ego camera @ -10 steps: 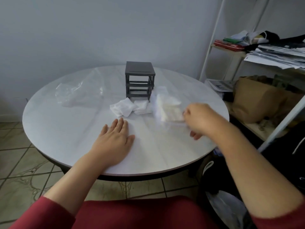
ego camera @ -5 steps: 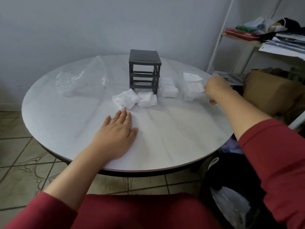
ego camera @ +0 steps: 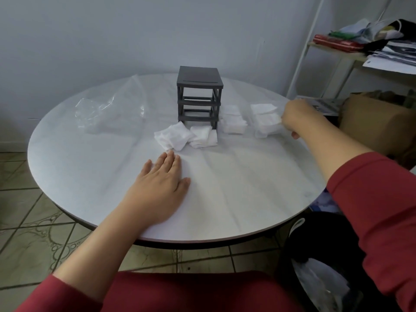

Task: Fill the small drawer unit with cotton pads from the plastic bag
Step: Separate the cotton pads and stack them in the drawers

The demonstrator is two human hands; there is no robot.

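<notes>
Head view: left hand (ego camera: 157, 188) lies flat, fingers spread, on the tabletop (ego camera: 236, 199). Right hand (ego camera: 297, 119) is closed on a bag (ego camera: 265, 122) of pads, right of the drawer unit (ego camera: 199, 95). Loose pads (ego camera: 177, 138) lie near it.

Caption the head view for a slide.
Right hand grips the bag beside the drawer unit; left hand rests flat.

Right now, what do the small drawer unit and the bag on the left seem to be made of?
The drawer unit looks like dark grey moulded plastic, matte: even colour, thin straight bars, no grain. The bag looks like thin clear plastic film, glossy: the table shows through it, with creases and highlights.
</notes>
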